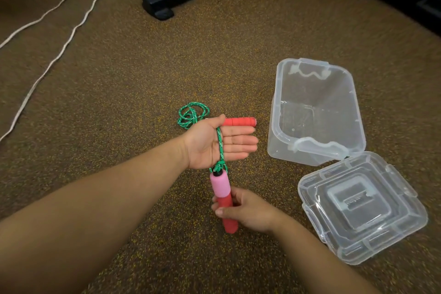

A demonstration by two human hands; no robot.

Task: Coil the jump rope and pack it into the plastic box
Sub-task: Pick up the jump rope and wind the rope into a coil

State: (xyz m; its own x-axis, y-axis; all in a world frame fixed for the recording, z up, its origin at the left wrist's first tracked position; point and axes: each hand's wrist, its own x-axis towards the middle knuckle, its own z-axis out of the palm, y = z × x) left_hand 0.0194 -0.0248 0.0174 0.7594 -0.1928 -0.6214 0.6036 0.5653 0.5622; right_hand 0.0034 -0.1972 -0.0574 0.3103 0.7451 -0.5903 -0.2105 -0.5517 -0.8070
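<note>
My left hand (219, 143) is held out flat, palm up, fingers straight. The green braided rope (220, 144) runs across its palm, under the thumb. A bunch of loose rope (191, 114) lies on the carpet just beyond the hand. My right hand (248, 212) grips the red and pink foam handle (223, 198) that hangs from the rope below the left palm. The other red handle (239, 121) lies on the carpet behind my left fingers. The clear plastic box (353, 112) stands open to the right, with nothing inside.
The box's clear lid (362, 210) lies on the carpet in front of the box. A black equipment foot (162, 5) stands at the back. Two white cords (59, 38) run across the carpet on the left. Dark furniture fills the far right corner.
</note>
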